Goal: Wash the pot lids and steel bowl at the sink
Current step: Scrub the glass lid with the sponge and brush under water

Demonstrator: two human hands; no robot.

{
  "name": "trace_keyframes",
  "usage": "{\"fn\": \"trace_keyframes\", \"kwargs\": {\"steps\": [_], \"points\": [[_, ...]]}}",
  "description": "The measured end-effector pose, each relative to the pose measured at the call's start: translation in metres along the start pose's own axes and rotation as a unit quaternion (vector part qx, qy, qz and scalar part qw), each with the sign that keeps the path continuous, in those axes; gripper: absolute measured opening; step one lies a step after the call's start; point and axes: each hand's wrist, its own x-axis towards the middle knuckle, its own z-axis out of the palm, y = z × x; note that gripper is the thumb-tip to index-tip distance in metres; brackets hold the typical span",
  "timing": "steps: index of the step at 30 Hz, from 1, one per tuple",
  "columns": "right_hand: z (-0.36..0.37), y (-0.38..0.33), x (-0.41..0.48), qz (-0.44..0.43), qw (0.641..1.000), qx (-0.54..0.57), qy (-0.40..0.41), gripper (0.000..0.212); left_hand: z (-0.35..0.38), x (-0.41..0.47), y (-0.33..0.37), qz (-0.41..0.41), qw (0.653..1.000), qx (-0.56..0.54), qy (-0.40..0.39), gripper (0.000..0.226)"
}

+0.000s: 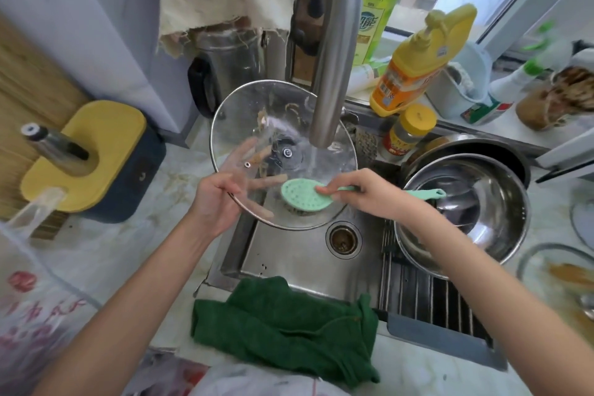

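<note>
So the sink (289, 267) takes up most of my view, and I've got the big glass lid (244, 119) tilted up over its left half, underside facing me. The steel bowl (466, 212) is sitting on the rack (427, 299) across the right side of the sink, with another pot behind it. A second lid (527, 254) is lying off to the right on the counter. There's a green towel (286, 328) draped over the front edge. The tap (334, 58) is running straight onto the glass. My left hand (218, 199) pinches the lid's lower-left rim, thumb in front and fingers spread out behind the glass. My right hand (366, 193) is wrapped round the handle of a mint green brush (302, 196), one fingertip pushing on the head, which is pressed against the lower part of the lid. The drain (344, 239) is just below that.
</note>
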Motion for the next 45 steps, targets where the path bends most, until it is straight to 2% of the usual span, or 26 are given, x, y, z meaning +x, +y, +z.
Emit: {"fn": "trace_keyframes", "kwargs": {"steps": [2,4,7,8,10,12,17,21,26,27,29,32,33,34,36,38,39,40,43,45], "points": [[-0.015,0.019,-0.004,0.06,0.995,-0.015,0.084,0.027,0.0,0.0,0.001,-0.007,1.0,0.005,-0.003,0.111],[-0.014,0.023,-0.005,0.088,0.99,-0.028,0.111,0.024,-0.001,0.001,0.001,-0.007,1.0,0.008,0.011,0.11],[0.013,0.003,-0.006,0.007,0.999,0.006,0.043,0.026,0.001,0.003,-0.001,-0.008,1.0,0.009,0.013,0.118],[0.012,0.001,-0.009,-0.002,1.0,0.012,0.028,0.029,0.002,0.003,-0.003,-0.006,1.0,0.012,0.01,0.114],[-0.005,0.011,-0.01,0.033,0.998,0.005,0.053,0.034,0.004,0.003,-0.005,-0.004,1.0,0.021,0.012,0.102],[-0.012,0.02,-0.011,0.056,0.994,-0.014,0.088,0.033,0.006,0.004,-0.005,-0.009,1.0,0.026,0.015,0.104],[0.011,-0.002,-0.012,-0.035,0.998,-0.027,0.034,0.031,0.003,0.004,-0.006,-0.008,0.999,0.025,0.023,0.103],[-0.021,0.026,-0.022,0.063,0.992,-0.062,0.088,0.034,0.003,0.001,-0.008,-0.012,1.0,0.016,0.009,0.098],[0.025,-0.018,-0.008,-0.014,0.999,-0.011,0.031,0.028,0.008,0.005,-0.008,-0.013,1.0,0.02,0.013,0.099],[0.026,-0.016,-0.008,-0.013,0.999,-0.004,0.047,0.027,0.008,0.005,-0.008,-0.012,1.0,0.011,0.009,0.096],[0.019,-0.004,-0.009,0.035,0.989,-0.012,0.14,0.025,0.006,0.002,-0.009,-0.013,1.0,-0.004,-0.017,0.087],[0.011,0.013,-0.005,0.19,0.937,-0.083,0.283,0.025,0.005,-0.001,-0.016,-0.044,0.999,-0.017,-0.023,0.097],[0.013,0.014,0.002,0.204,0.928,-0.071,0.303,0.026,0.004,0.0,-0.019,-0.053,0.998,-0.023,-0.024,0.103],[0.019,0.01,0.007,0.196,0.93,-0.044,0.307,0.025,0.006,0.0,-0.021,-0.063,0.997,-0.032,-0.03,0.111],[0.036,-0.002,0.012,0.119,0.96,0.012,0.253,0.023,0.01,0.0,-0.024,-0.083,0.995,-0.044,-0.035,0.121],[0.05,-0.009,0.002,0.036,0.986,0.038,0.157,0.024,0.01,-0.002,-0.029,-0.088,0.995,-0.037,-0.023,0.117],[0.051,-0.008,-0.006,0.014,0.992,0.047,0.114,0.025,0.007,-0.004,-0.032,-0.088,0.995,-0.042,-0.006,0.116],[0.047,-0.004,-0.011,0.015,0.994,0.044,0.104,0.025,0.004,-0.005,-0.034,-0.09,0.995,-0.049,0.003,0.117],[0.027,0.019,-0.008,0.11,0.971,-0.001,0.214,0.023,0.006,-0.008,-0.036,-0.095,0.994,-0.049,-0.028,0.116],[0.028,0.013,0.0,0.139,0.959,-0.02,0.245,0.022,0.013,-0.006,-0.035,-0.113,0.992,-0.048,-0.037,0.116]]}}
